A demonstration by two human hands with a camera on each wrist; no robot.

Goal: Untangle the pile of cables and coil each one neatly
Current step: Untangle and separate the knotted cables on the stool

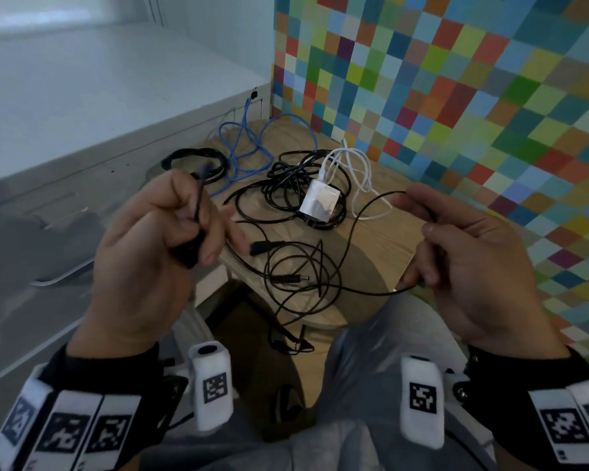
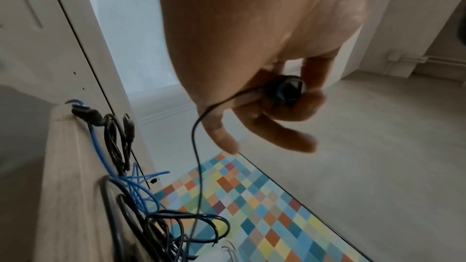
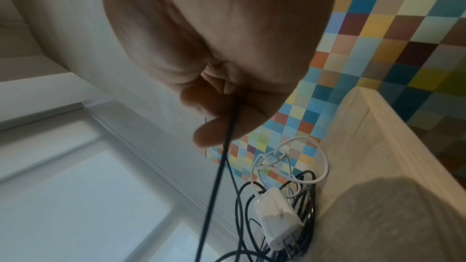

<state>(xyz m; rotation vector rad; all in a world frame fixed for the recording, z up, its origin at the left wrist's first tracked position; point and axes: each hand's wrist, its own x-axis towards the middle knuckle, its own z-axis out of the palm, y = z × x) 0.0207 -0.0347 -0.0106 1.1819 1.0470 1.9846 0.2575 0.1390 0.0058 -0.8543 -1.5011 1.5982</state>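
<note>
A tangle of cables lies on a small wooden table: a blue cable at the back, black cables in the middle, and a white charger with its white cable. My left hand is raised above the table's left side and grips the black plug end of a thin black cable. My right hand holds the same thin cable further along, its fingers curled round it. The slack loops down over the table's front.
A white cabinet stands to the left, close to the table. A wall of coloured squares runs behind and to the right. A loose black barrel plug lies near the table's front edge. My knees are below.
</note>
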